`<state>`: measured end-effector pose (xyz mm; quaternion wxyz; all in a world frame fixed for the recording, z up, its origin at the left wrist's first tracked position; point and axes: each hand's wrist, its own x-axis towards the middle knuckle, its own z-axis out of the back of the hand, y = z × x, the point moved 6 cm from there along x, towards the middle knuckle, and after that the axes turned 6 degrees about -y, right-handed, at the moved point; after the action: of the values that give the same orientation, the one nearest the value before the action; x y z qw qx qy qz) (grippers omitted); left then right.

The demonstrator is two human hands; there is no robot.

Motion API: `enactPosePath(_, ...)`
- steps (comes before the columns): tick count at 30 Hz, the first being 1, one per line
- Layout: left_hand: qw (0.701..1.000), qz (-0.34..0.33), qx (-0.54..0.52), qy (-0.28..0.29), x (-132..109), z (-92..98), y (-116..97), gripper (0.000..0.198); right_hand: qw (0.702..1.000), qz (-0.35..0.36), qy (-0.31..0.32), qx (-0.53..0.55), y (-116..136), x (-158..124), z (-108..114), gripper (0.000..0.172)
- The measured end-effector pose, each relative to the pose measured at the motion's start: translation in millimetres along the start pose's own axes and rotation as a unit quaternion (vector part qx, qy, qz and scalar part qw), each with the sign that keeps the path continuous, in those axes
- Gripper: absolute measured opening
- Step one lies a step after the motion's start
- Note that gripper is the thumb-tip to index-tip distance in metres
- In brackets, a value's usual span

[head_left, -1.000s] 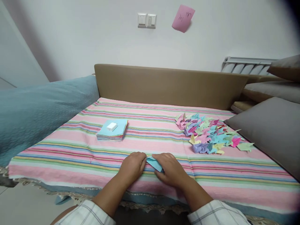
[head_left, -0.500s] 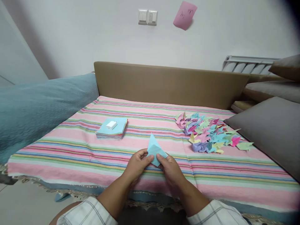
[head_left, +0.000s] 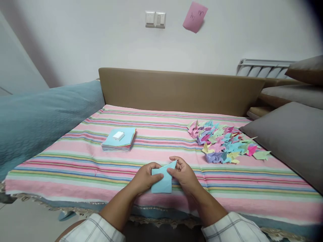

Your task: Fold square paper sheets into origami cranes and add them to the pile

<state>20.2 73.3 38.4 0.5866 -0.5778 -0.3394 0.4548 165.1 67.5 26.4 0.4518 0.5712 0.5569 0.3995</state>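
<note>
A light blue folded sheet of origami paper (head_left: 161, 185) is held between my two hands near the front of the striped cloth. My left hand (head_left: 147, 177) pinches its left side, thumb on the front face. With thumb and fingers, my right hand (head_left: 183, 173) grips the upper right corner, where a pointed flap sticks out past the square part. The fingers behind the paper are partly hidden. Farther off to the left lies a stack of coloured paper (head_left: 118, 147) with a small white block (head_left: 118, 135) on top. Many folded paper cranes (head_left: 227, 143) are heaped on the right.
The striped cloth (head_left: 161, 134) covers a couch seat with a brown backrest (head_left: 176, 90) behind. Grey cushions (head_left: 290, 131) stand at the right, and a blue-covered armrest (head_left: 50, 117) borders the left. A pink note (head_left: 195, 16) and light switches (head_left: 155, 19) are on the wall.
The blue paper has been turned from a pointed, kite-like position to a square with a flap at its upper right. My right hand has shifted to that corner. The view has moved slightly.
</note>
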Motion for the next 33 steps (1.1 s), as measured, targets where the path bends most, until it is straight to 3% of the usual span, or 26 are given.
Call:
enactPosePath(4,1.0,-0.01,-0.014,-0.018,6,4.2,6,0.053,0.993,0.008,-0.05,-0.104,-4,3,11,0.04)
enactPosePath(8,0.988,-0.062,0.1,-0.105,10,16.2,5,0.057,0.961,0.046,-0.035,-0.269,-1,2,15,0.025)
enactPosePath(12,0.945,-0.109,0.268,-0.151,11,23.7,-1,0.055,0.888,0.1,-0.028,-0.448,5,-1,11,0.01)
enactPosePath(16,0.879,-0.175,0.415,-0.155,10,30.5,-10,0.034,0.833,0.127,-0.027,-0.538,6,-2,6,0.008)
enactPosePath(20,0.847,-0.137,0.5,-0.116,8,38.6,-10,0.033,0.805,0.184,-0.014,-0.564,7,-2,2,0.008)
enactPosePath(25,0.85,-0.121,0.506,-0.082,2,38.4,-14,0.033,0.773,0.267,0.022,-0.574,5,-4,-6,0.015)
enactPosePath(33,0.882,-0.101,0.45,-0.102,5,44.9,-8,0.032,0.779,0.256,0.072,-0.568,0,-6,-7,0.02)
